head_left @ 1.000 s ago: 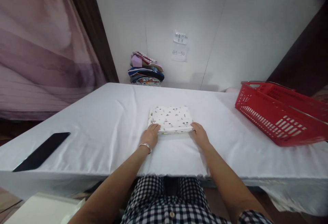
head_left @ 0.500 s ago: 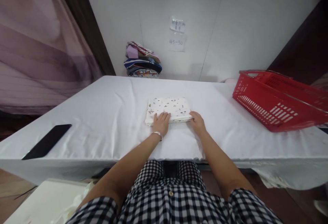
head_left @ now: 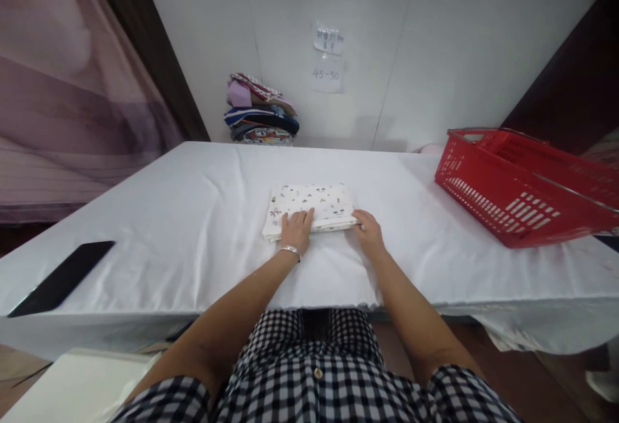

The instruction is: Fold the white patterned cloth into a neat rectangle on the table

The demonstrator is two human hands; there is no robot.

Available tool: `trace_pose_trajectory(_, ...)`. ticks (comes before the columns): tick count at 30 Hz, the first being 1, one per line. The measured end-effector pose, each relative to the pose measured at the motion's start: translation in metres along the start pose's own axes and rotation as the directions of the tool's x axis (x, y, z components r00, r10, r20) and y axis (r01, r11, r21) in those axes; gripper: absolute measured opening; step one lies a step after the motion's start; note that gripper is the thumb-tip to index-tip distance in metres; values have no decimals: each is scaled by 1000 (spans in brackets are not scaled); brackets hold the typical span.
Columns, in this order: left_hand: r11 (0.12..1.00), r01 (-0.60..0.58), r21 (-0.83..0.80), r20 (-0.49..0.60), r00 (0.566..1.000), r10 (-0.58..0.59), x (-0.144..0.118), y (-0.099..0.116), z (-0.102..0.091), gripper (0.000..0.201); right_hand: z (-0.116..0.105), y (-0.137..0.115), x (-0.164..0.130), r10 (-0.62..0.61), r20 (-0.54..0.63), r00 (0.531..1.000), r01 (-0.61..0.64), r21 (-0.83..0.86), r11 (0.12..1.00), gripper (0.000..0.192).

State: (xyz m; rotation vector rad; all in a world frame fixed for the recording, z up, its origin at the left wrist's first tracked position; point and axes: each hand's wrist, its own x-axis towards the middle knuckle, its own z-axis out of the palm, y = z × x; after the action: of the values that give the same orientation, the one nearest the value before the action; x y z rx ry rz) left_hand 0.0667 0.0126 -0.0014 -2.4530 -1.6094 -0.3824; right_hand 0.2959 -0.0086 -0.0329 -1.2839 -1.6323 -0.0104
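A folded white cloth (head_left: 314, 198) with a small scattered print lies flat near the middle of the table, its layered edge facing me. My left hand (head_left: 296, 233), a silver bracelet at its wrist, rests on the cloth's near edge with fingers stretched out over the top. At the near right corner, my right hand (head_left: 368, 229) pinches the cloth's layers between thumb and fingers. The parts of the cloth under my hands are hidden.
A white-covered table (head_left: 411, 262) spans the view. On it stand a red plastic basket (head_left: 507, 197) at the right and a flat black slab (head_left: 62, 278) at the left. Folded fabrics (head_left: 261, 110) are stacked at the back, by a wall with paper signs (head_left: 327, 75).
The whole view has shifted slightly, so the table's things sit a little further left. Both hands stay at nearly the same places on the cloth.
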Motion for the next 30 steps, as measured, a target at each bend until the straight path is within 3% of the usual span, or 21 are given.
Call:
trace_pose_trajectory(6, 995, -72, 66, 22, 997, 71, -1, -7, -4, 66, 3, 1, -1, 9, 19, 1000, -9, -16, 1000, 38)
trace_pose_trajectory(11, 992, -121, 35, 21, 992, 120, 0, -18, -13, 64, -3, -8, -8, 92, 174, 980, -69, -136, 988, 41)
trace_pose_trajectory(16, 991, -129, 29, 29, 991, 128, 6, -23, -26, 59, -6, -39, -10, 2, 382, 924, 141, -348, 927, 56)
trace_pose_trajectory(19, 991, -130, 30, 30, 991, 129, 9, -23, -31, 57, 0, -53, -7, -5, 410, 912, 199, -434, 878, 58)
trace_pose_trajectory(23, 987, -158, 11, 21, 987, 157, 14, -22, -42, 60, 2, -52, 3, 6, 405, 914, 226, -521, 823, 55)
trace_pose_trajectory(30, 966, -256, -18, 2, 967, 256, 20, -24, -67, 57, -39, -44, 38, -84, 424, 901, 319, -519, 793, 49)
